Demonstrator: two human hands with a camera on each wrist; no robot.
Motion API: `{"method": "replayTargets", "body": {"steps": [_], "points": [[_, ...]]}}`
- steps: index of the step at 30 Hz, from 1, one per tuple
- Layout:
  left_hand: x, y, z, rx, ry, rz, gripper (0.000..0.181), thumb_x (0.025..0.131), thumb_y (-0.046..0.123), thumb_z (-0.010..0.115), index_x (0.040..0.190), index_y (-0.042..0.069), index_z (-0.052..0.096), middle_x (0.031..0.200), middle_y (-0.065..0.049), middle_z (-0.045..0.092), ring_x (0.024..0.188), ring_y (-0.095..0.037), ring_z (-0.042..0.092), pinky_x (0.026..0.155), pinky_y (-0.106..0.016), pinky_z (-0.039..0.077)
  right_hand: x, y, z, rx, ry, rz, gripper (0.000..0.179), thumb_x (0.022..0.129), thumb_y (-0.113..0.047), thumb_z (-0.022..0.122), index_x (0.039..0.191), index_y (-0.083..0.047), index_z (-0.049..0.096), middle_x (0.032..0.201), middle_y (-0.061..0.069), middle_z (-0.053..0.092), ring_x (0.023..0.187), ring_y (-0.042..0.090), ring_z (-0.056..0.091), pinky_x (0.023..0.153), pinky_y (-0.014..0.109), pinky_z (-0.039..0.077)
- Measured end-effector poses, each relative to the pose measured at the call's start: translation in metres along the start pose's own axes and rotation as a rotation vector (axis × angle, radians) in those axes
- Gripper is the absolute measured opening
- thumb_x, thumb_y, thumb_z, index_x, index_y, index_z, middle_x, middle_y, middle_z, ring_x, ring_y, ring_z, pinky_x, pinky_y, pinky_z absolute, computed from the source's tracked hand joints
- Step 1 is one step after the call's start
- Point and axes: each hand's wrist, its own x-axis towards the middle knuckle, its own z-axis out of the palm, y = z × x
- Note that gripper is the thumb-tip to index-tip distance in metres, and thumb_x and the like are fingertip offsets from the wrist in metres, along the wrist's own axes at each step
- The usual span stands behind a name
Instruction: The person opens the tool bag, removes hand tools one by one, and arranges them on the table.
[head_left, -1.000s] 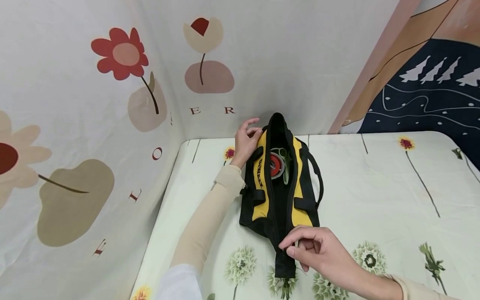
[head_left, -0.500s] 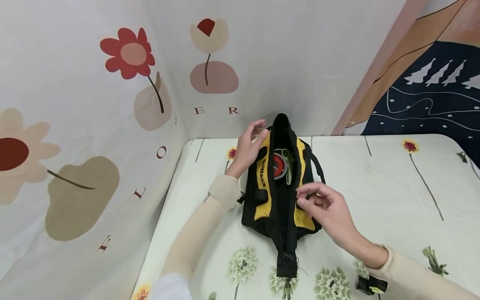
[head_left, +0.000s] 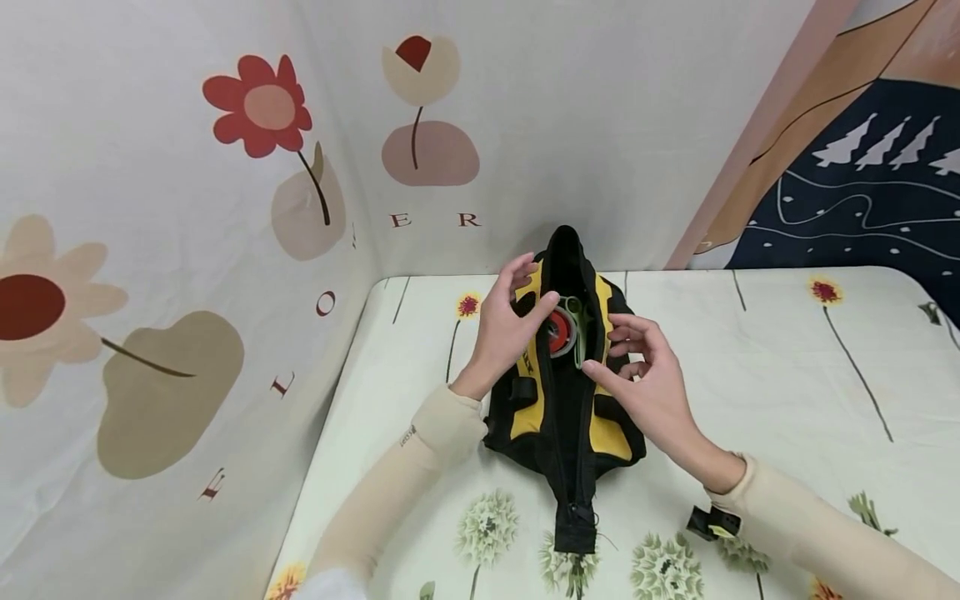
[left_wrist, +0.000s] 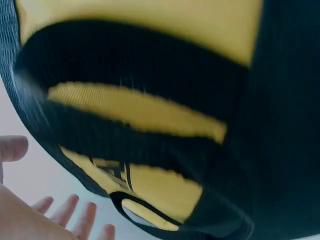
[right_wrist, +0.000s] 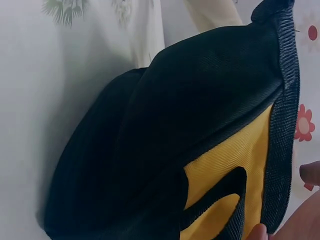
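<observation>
Step judged as handling at the open mouth of 1 bag (head_left: 609,437), set on 1 table (head_left: 757,358). Next move would call for fingers to be curled onto rims or contents. Near to far: right hand (head_left: 651,390) held by the bag's right side, thumb and fingers apart; left hand (head_left: 512,327) by its left, likewise spread. Nothing clamped; contact can't be told. Deep inside: 1 green item (head_left: 579,343), 1 red roll (head_left: 561,332)

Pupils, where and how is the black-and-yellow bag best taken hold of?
The bag is probably best gripped by both strap handles, one from each side: the left strap and right strap each form a loop across a yellow panel. Lifting both together should keep its open mouth upward. The left hand and right hand are on matching sides.
</observation>
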Motion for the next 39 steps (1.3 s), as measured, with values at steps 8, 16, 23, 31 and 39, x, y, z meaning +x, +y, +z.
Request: {"method": "replayTargets", "body": {"steps": [8, 16, 23, 31, 39], "points": [[-0.012, 0.003, 0.007, 0.058, -0.057, -0.029, 0.077, 0.103, 0.021, 0.077, 0.171, 0.011, 0.042, 0.165, -0.013, 0.054, 0.149, -0.036, 0.052, 0.127, -0.052, 0.038, 0.002, 0.003, 0.008, -0.086, -0.003, 0.021, 0.078, 0.091, -0.011, 0.089, 0.159, -0.008, 0.052, 0.14, 0.015, 0.055, 0.108, 0.016, 0.054, 0.075, 0.015, 0.049], [-0.019, -0.002, 0.001, 0.091, -0.103, 0.083, 0.075, 0.102, 0.013, 0.073, 0.171, 0.012, 0.043, 0.167, -0.017, 0.051, 0.149, -0.038, 0.051, 0.126, -0.058, 0.038, 0.001, 0.005, 0.004, -0.102, -0.013, 0.01, 0.076, 0.091, -0.008, 0.088, 0.158, -0.006, 0.053, 0.14, 0.019, 0.054, 0.112, 0.017, 0.052, 0.075, 0.013, 0.052], [-0.026, -0.003, -0.013, 0.046, -0.08, 0.056, 0.072, 0.102, 0.001, 0.066, 0.17, 0.014, 0.047, 0.164, -0.014, 0.055, 0.145, -0.035, 0.057, 0.122, -0.059, 0.043, -0.002, 0.008, -0.003, -0.116, -0.009, -0.004, 0.071, 0.092, 0.003, 0.082, 0.156, -0.002, 0.053, 0.144, 0.021, 0.054, 0.114, 0.012, 0.053, 0.075, 0.013, 0.051], [-0.036, -0.001, -0.032, 0.098, -0.084, 0.035, 0.067, 0.103, -0.006, 0.054, 0.167, 0.014, 0.052, 0.168, -0.01, 0.053, 0.148, -0.034, 0.055, 0.116, -0.059, 0.05, -0.007, 0.01, -0.015, -0.082, -0.005, 0.024, 0.073, 0.089, 0.015, 0.071, 0.157, -0.006, 0.054, 0.147, 0.018, 0.054, 0.116, 0.014, 0.052, 0.073, 0.015, 0.051], [-0.046, -0.003, -0.045, 0.168, -0.162, -0.005, 0.059, 0.106, -0.002, 0.043, 0.159, 0.014, 0.063, 0.174, -0.013, 0.046, 0.159, -0.028, 0.044, 0.076, -0.041, 0.044, -0.01, 0.015, -0.027, 0.021, -0.009, 0.041, 0.075, 0.087, 0.021, 0.062, 0.158, -0.005, 0.053, 0.144, 0.013, 0.055, 0.115, 0.017, 0.051, 0.068, 0.02, 0.046]]}}
